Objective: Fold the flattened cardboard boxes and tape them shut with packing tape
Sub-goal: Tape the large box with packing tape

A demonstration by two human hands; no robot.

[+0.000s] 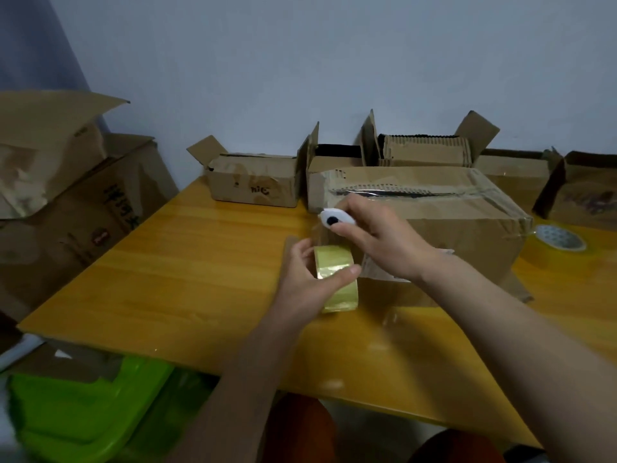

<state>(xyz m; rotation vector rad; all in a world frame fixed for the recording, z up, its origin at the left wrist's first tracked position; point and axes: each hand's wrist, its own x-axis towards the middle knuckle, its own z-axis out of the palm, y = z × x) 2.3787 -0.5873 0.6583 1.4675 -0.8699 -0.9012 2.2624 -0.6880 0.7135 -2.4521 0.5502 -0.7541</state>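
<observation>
Nearest, the left hand (309, 282) grips a yellowish roll of packing tape (337, 279) above the wooden table (167, 262), thumb across its face. Just beyond, the right hand (377, 242) holds a small white cutter (335, 221) at the clear strip running up from the roll. Behind stands the taped cardboard box (450, 212), with open boxes (257, 182) along the wall and a second tape roll (561, 240) to the right.

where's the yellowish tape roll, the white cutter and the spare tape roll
yellowish tape roll (337, 279), head view, its outer band
white cutter (337, 220), head view, its white body
spare tape roll (560, 239), head view, its top face
</observation>
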